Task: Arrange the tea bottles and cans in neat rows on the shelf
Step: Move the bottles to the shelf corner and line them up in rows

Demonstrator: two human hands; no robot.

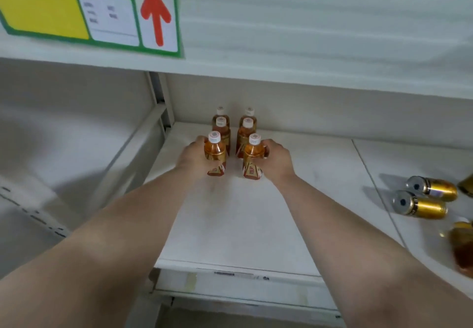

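While the left hand [193, 157] curls around the left front bottle [215, 155] and the right hand [277, 160] curls around the right front bottle [253, 158], both bottles stand upright, long axis vertical, at the near end of two columns on the shelf [230, 225]. Four rear bottles [222, 129] stand directly behind them, two per column, so the held pair lies straight ahead of the person and extends each column toward the shelf front. Whether the two bases rest fully on the shelf cannot be determined, and the far side of each grip is hidden behind the bottle bodies. Remaining stock lies well apart to the right: two gold cans [432, 187] on their sides, long axes running roughly left to right, silver ends turned toward the hands. For that reach the right hand is judged the nearer. An amber container [463, 245] at the right frame edge is cut off and blurred; its type cannot be confirmed.
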